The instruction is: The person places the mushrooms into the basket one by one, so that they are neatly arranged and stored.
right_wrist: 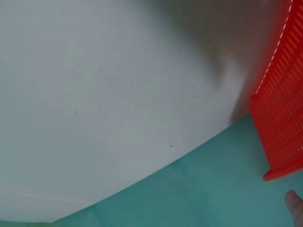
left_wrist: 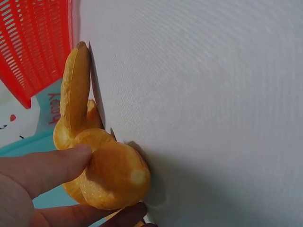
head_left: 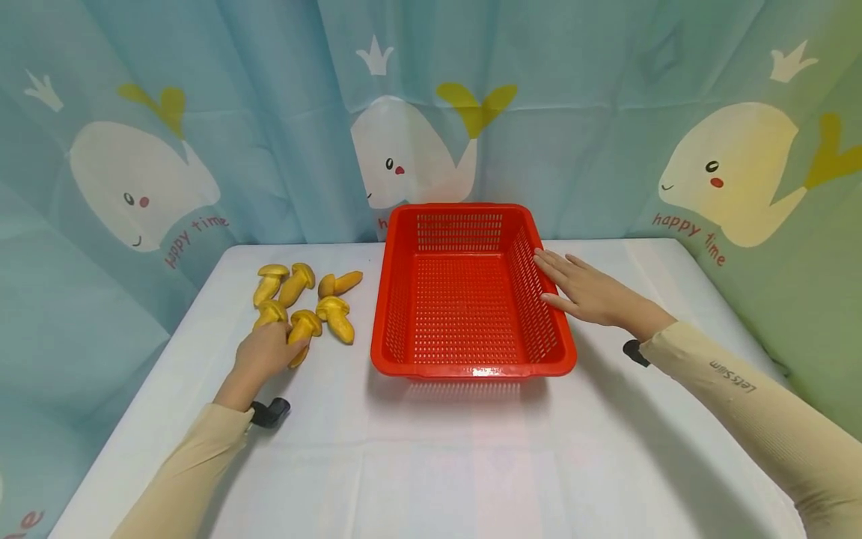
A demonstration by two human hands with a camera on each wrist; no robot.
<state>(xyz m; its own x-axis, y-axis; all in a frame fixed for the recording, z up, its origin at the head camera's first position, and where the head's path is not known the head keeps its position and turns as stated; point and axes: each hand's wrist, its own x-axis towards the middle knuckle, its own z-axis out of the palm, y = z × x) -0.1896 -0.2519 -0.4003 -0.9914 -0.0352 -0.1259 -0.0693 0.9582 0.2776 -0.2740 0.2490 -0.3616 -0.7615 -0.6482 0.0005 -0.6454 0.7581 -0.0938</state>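
My left hand [head_left: 266, 350] reaches into a group of yellow mushrooms at the table's left. Its thumb and fingers pinch the nearest mushroom [head_left: 306, 323], whose rounded end [left_wrist: 116, 175] shows between them in the left wrist view. Just beyond the fingers lies another mushroom [head_left: 271, 310], partly covered by the hand. My right hand [head_left: 584, 290] rests with straight fingers on the right rim of a red plastic basket [head_left: 474, 370]. Only one fingertip [right_wrist: 294, 202] of it shows in the right wrist view. Nothing lies inside the basket.
More mushrooms lie beside and behind the held one: a pair [head_left: 296, 284] at the back, one on its side [head_left: 342, 283] and one [head_left: 337, 318] nearer the basket. A white cloth covers the table [head_left: 465, 464]. Blue whale-print curtains [head_left: 283, 150] stand behind it.
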